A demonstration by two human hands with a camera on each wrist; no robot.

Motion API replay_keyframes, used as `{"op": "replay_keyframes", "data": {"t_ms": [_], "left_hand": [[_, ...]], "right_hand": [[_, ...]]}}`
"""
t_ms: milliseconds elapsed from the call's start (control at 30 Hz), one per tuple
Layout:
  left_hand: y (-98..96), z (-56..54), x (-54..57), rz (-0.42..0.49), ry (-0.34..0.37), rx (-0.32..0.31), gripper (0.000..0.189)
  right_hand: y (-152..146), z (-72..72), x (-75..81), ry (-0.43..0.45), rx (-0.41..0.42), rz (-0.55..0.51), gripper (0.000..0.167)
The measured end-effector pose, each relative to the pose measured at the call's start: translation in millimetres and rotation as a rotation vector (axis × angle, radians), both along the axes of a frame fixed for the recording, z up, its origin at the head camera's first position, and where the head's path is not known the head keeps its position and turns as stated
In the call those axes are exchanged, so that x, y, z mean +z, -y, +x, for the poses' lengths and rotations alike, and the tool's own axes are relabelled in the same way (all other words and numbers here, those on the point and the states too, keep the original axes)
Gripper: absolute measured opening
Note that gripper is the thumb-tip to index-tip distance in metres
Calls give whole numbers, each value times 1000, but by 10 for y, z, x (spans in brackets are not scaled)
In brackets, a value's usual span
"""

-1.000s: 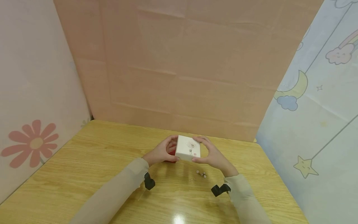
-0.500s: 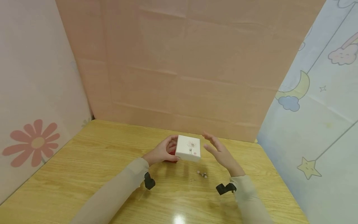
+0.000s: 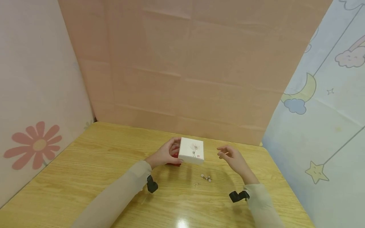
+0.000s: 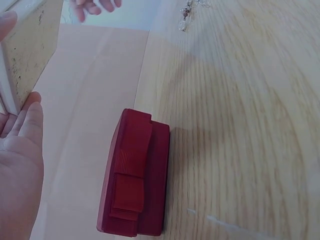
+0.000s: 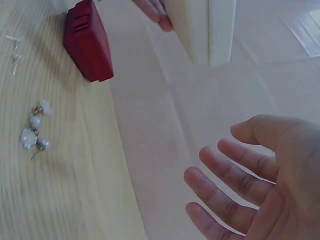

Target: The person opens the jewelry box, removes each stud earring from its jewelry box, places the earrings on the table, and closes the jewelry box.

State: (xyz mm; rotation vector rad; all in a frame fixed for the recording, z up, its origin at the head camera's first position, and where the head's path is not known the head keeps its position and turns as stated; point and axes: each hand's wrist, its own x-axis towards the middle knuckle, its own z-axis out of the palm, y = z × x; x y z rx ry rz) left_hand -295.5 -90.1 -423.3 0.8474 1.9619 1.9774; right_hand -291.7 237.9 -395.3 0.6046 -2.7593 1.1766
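Observation:
My left hand (image 3: 163, 155) grips a small white box (image 3: 191, 148) by its left side, above the table; a flower is printed on its lid. In the left wrist view the box's underside (image 4: 32, 50) shows dark specks. My right hand (image 3: 234, 160) hangs in the air to the right of the box, holding nothing, its fingers loosely bent. Below the left hand sits a red box with a ribbon bow (image 4: 132, 175), mostly covered by that hand in the head view. Pearl-and-flower earrings (image 5: 36, 127) lie on the wood, below the white box.
Tiny clear-looking pieces (image 5: 15, 55) lie beside the earrings on the wooden table (image 3: 114, 142). A peach backdrop (image 3: 182, 72) rises at the table's far edge. Patterned sheets hang on the left (image 3: 37, 79) and right (image 3: 328, 126).
My right hand has let go of the white box and drawn away to the right, its fingers now loosely bent. The left hand stays almost still with the box.

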Motion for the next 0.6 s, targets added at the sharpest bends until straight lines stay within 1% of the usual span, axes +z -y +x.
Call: {"op": "replay_keyframes", "data": {"t_ms": [200, 267, 333, 467, 600], "left_hand": [[-18, -19, -7, -19, 8, 13, 90], [-45, -28, 3, -40, 9, 27, 91], [-87, -49, 13, -79, 2, 51, 92], [-197, -126, 22, -152, -23, 86, 93], [-319, -211, 21, -198, -49, 97, 90]], "right_hand": [[-97, 30, -71, 58, -24, -17, 31], [-118, 41, -75, 61, -38, -22, 31], [-137, 41, -78, 56, -51, -19, 32], [-147, 42, -74, 47, -57, -19, 31], [-143, 44, -62, 47, -52, -25, 31]]}}
